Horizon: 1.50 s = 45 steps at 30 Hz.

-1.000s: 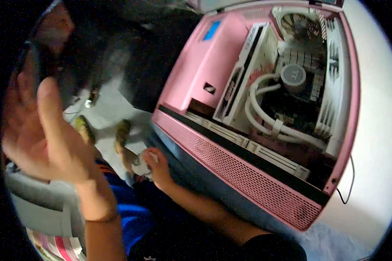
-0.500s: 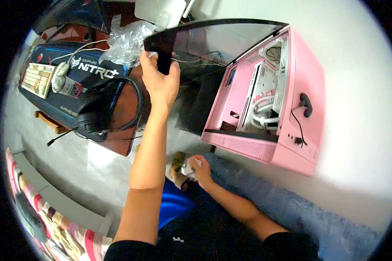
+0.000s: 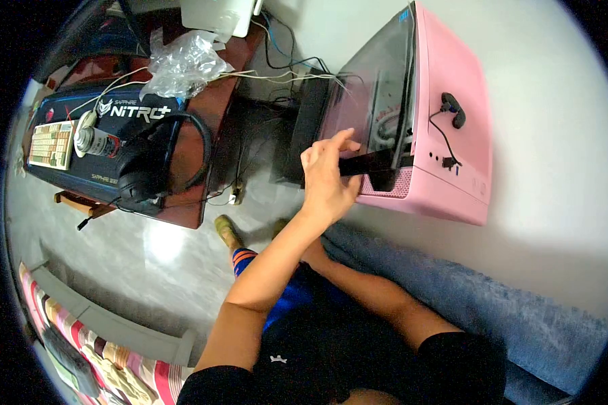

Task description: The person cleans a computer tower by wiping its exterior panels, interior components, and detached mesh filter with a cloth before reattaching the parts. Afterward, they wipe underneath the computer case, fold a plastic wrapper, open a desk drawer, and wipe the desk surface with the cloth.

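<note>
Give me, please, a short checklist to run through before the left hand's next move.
1. Left hand on the dark tinted-glass side panel: ok; fingers and thumb are at its edge.
2. Panel flush with the pink box-shaped computer case: not ok; its lower corner appears to stand off.
3. Thin black cable on the case clear of the panel: ok.
4. Pale thin cables clear of the panel: cannot tell; they run towards its far edge.
5. Right hand free: cannot tell; mostly hidden.

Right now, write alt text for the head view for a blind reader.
The left hand grips a dark-edged clear panel at the side of a pink computer case. To the left, a table holds a keyboard, a headset and crumpled plastic.
</note>
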{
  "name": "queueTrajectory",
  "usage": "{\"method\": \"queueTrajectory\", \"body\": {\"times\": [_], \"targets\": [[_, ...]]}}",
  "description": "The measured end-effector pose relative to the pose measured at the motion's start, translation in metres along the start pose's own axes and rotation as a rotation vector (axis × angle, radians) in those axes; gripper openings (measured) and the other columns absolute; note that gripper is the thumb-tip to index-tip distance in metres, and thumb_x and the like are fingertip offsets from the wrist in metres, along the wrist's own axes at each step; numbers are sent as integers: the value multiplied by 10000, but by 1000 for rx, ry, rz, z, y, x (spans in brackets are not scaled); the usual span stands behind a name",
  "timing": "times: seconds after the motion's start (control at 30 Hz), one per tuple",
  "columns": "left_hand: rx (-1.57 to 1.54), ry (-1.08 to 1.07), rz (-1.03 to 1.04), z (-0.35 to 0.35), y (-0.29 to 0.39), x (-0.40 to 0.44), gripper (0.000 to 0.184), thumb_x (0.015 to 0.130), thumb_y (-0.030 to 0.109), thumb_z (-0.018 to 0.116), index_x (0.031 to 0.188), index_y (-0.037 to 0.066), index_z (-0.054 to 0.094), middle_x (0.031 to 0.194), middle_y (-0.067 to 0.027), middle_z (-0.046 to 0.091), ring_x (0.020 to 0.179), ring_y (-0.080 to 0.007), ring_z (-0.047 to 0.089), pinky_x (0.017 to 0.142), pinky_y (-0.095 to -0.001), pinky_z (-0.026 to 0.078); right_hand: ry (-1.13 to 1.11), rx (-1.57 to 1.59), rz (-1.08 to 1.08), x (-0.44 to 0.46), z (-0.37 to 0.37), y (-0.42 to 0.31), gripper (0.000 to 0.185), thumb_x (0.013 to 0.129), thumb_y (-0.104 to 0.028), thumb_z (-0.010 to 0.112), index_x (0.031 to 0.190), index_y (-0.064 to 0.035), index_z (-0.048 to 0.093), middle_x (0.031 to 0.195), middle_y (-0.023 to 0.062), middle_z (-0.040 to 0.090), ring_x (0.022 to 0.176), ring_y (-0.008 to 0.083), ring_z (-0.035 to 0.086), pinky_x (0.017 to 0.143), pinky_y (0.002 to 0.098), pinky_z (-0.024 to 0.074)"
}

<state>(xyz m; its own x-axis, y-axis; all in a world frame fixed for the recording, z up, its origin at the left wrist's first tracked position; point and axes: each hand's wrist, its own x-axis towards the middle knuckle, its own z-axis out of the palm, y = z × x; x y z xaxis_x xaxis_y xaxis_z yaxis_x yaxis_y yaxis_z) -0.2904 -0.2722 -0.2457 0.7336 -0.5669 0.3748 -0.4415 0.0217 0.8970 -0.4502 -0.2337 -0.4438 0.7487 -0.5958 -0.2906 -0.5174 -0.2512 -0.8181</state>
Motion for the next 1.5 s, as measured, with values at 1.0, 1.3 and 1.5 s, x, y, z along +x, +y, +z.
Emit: {"method": "queueTrajectory", "body": {"times": [1.0,1.3,1.5], "targets": [[-582,-87,192,-19,32,-100,280,679,45,614,958,29,613,1011,-171,594,763,-288,596,581,-372,456,-41,247,301,-3,39,0,283,799,-270,651,916,-16,606,835,57,629,796,147,561,737,308,444],[-353,-323,57,-91,-29,-129,85,815,138,594,830,56,610,671,-83,589,617,-265,592,526,-363,466,67,182,461,7,63,-45,259,824,-306,655,847,-55,595,745,6,575,678,99,517,610,259,421],[-274,-397,-127,-134,-51,-147,65,820,133,589,844,77,612,670,-91,587,580,-273,565,529,-366,445,67,1219,604,33,0,-121,382,828,-324,575,1085,-48,509,1056,79,580,948,210,576,732,360,485]]}}
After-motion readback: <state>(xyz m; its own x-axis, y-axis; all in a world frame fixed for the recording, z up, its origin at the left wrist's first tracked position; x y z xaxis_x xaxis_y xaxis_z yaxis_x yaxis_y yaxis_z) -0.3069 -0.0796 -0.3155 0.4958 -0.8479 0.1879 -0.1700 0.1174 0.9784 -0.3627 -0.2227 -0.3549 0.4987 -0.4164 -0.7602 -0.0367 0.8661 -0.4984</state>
